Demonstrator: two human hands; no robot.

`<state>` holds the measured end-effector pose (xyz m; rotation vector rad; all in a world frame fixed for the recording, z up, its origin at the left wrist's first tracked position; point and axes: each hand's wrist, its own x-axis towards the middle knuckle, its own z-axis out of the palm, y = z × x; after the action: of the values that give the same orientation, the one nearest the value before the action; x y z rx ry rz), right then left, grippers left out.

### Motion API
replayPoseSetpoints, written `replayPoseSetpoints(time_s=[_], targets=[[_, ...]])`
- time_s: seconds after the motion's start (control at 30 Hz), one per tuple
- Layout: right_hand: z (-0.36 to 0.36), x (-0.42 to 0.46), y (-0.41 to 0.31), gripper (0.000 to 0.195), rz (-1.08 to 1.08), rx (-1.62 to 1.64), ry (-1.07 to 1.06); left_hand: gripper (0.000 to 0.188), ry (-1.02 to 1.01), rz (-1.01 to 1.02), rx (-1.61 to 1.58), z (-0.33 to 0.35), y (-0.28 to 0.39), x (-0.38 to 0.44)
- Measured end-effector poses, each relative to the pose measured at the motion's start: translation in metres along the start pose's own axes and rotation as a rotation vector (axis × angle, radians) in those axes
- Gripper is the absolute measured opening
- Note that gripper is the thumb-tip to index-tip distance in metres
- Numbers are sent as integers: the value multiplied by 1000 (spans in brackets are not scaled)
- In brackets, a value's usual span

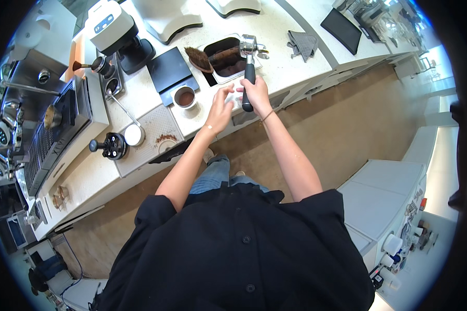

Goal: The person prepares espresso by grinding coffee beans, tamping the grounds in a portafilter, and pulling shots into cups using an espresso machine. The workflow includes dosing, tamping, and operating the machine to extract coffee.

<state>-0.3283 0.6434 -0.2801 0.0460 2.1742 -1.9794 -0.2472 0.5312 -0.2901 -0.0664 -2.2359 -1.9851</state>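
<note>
My right hand (257,93) grips the black handle of a portafilter (250,68). Its metal head is over the right side of a knock box (238,74) set in the counter, where dark spent coffee pucks lie. With fingers apart and nothing in them, my left hand (220,110) hovers at the counter's front edge, left of the handle. A white cup (185,97) holding brown coffee grounds stands just beyond that hand, by a flat black scale (173,72). Against the knock box's left rim rests a wooden brush (198,60) with dark bristles.
A grey cloth (302,44) lies on the counter at the right. Left of the cup are a drip tray (161,122) with spilled grounds, a black distribution tool (114,146) and a white round lid-like piece (134,135). An espresso machine (62,128) lines the left; a white grinder (113,27) stands behind.
</note>
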Motion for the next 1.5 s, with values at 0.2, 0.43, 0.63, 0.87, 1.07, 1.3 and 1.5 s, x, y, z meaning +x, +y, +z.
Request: replayPoseSetpoints(time_s=[0.2, 0.43, 0.63, 0.87, 1.07, 1.3, 1.5], targets=[[9, 32, -28, 41, -289, -863, 191, 80, -277, 91, 1191, 6, -21, 11], [5, 55, -33, 45, -3, -1039, -280, 77, -168, 208, 1246, 10, -41, 11], [12, 38, -79, 40, -210, -1021, -14, 76, -155, 204, 1237, 6, -41, 12], [6, 55, -26, 37, -151, -1116, -113, 61, -177, 189, 1242, 4, -32, 14], [-17, 65, -45, 37, -92, -976, -215, 70, -161, 177, 1255, 5, -32, 13], [-7, 56, -68, 35, -343, -831, -61, 84, -162, 171, 1296, 6, -32, 12], [-9, 77, -28, 42, -197, -980, -186, 80, -195, 156, 1298, 4, -24, 15]])
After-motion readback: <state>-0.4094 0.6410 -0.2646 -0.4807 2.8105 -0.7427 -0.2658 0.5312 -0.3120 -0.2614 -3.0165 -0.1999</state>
